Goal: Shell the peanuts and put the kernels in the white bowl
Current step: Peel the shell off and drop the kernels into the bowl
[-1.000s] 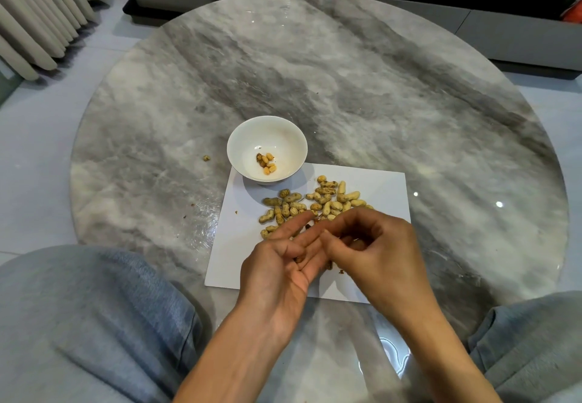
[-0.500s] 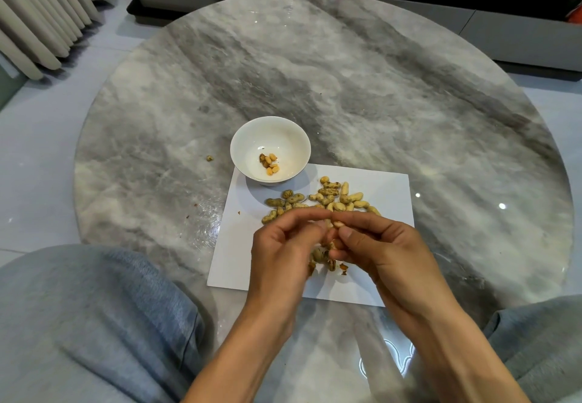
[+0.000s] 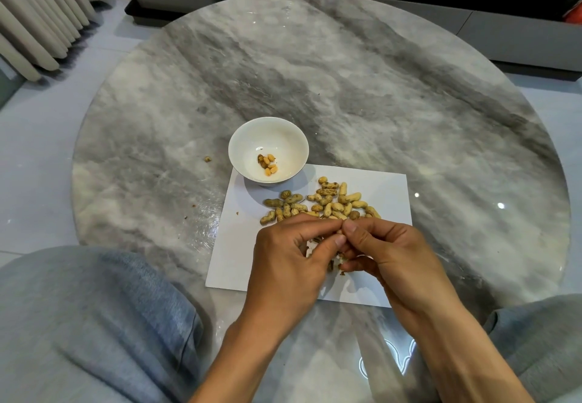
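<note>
Nearest to the camera, the person's two knees in grey-blue trousers frame the near edge of the round marble desk. Both forearms reach forward over this edge, and the two hands meet above the near half of a white sheet of paper. The left hand has its fingers curled, with the thumb and the forefinger closed toward the right hand. The right hand is curled in the same way, and its thumb tip touches the left thumb tip. Between the fingertips of both hands a small piece of a peanut shows, so both hands pinch it together; how much of it is shell cannot be told. Under the hands some brown shell pieces lie on the paper. Just beyond the hands, a loose pile of unshelled peanuts lies on the far half of the paper. Beyond the pile, the white bowl stands at the far left corner of the paper, partly on it, and a few kernels lie at its bottom. To the left of the bowl one small crumb lies on the bare desk. Far behind, a pale curtain hangs at the left.
</note>
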Motion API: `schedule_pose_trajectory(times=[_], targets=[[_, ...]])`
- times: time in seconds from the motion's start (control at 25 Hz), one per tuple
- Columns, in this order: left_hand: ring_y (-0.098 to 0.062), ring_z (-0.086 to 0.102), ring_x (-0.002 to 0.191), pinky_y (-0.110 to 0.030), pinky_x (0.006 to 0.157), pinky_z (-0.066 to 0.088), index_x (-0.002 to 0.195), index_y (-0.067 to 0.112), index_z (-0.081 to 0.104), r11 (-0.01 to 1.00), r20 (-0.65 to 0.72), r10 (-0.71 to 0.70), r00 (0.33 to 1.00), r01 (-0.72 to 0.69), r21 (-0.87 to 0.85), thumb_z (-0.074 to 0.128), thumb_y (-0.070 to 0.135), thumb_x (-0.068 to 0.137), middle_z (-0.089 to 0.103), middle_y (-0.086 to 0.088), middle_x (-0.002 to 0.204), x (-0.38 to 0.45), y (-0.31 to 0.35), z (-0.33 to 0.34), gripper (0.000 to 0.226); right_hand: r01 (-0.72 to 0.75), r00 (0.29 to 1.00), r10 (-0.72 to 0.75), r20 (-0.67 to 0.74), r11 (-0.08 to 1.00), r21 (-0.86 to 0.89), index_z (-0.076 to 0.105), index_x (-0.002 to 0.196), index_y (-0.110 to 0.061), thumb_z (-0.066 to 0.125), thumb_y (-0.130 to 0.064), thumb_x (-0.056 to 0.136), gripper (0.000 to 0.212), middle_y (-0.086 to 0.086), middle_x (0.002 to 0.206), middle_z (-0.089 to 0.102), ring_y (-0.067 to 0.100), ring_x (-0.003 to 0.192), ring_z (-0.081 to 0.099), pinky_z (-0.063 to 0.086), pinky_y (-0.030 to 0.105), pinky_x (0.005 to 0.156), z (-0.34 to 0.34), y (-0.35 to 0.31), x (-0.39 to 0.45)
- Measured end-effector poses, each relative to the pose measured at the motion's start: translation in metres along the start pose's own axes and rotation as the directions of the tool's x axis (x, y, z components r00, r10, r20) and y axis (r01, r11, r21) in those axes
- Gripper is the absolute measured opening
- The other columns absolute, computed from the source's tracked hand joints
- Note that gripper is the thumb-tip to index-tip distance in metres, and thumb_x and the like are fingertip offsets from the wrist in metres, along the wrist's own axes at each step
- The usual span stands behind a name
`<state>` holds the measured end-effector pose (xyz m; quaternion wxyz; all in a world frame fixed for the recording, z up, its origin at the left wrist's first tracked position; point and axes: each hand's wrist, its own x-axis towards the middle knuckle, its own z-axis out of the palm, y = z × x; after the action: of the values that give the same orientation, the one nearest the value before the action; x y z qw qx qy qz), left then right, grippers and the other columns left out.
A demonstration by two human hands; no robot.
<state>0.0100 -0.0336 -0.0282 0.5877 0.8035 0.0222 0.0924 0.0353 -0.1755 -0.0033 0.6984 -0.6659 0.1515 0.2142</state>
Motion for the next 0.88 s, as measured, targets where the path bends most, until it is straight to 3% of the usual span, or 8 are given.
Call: schedule_pose_trajectory(times=[0.16,0.48,0.64,0.72,0.88], targets=[[-0.002,0.067,0.083,-0.022,0.072,0.054,0.1,0.018,0.079,0.96,-0.02,0.195,0.981,-0.187,0.208,0.072,0.014,0.086,0.074,0.007,0.091,-0.0026,-0.005,0.002,0.016,0.042,0.999,-0.043,-0.007,0.996,-0.083,0.078,0.071,-0.008,0.064,-0.011,0.093,0.026,0.012,0.067,0.068,0.017,0.062,0.06,0.054,0.026,0.057,0.0022,-0.0001,-0.0028],[-0.009,0.064,0.074,-0.024,0.061,0.05,0.093,0.011,0.079,0.856,-0.012,0.379,0.926,-0.345,0.384,0.069,0.006,0.086,0.071,0.001,0.084,-0.0049,-0.0048,0.0001,0.013,-0.11,0.993,0.1,0.058,0.974,0.197,0.079,0.076,-0.004,0.067,-0.014,0.081,0.017,0.015,0.075,0.069,0.017,0.065,0.063,0.058,0.025,0.061,0.0062,-0.0022,-0.008],[-0.012,0.063,0.073,-0.023,0.06,0.051,0.091,0.006,0.077,0.805,0.024,0.444,0.896,-0.41,0.429,0.064,0.001,0.086,0.07,-0.002,0.083,-0.0059,-0.0052,-0.0002,0.014,-0.156,0.987,0.141,0.074,0.949,0.275,0.079,0.081,-0.003,0.068,-0.019,0.075,0.02,0.019,0.086,0.071,0.023,0.076,0.069,0.062,0.03,0.072,0.0086,0.0014,-0.008],[-0.015,0.063,0.071,-0.027,0.057,0.051,0.09,0.006,0.075,0.791,0.061,0.443,0.894,-0.422,0.443,0.061,0.0,0.086,0.067,-0.002,0.084,-0.0064,-0.0053,0.0008,0.016,-0.169,0.985,0.157,0.064,0.944,0.283,0.078,0.082,-0.001,0.068,-0.018,0.076,0.021,0.021,0.088,0.071,0.025,0.078,0.07,0.062,0.031,0.071,0.0094,0.0027,-0.0083],[-0.015,0.061,0.073,-0.029,0.056,0.051,0.098,0.01,0.071,0.858,0.088,0.314,0.945,-0.322,0.4,0.06,-0.003,0.084,0.062,0.001,0.093,-0.006,-0.006,0.005,0.022,-0.171,0.985,0.17,0.027,0.947,0.27,0.079,0.079,-0.003,0.064,-0.012,0.085,0.018,0.021,0.085,0.071,0.024,0.075,0.071,0.061,0.03,0.066,0.0088,0.0021,-0.0083]])
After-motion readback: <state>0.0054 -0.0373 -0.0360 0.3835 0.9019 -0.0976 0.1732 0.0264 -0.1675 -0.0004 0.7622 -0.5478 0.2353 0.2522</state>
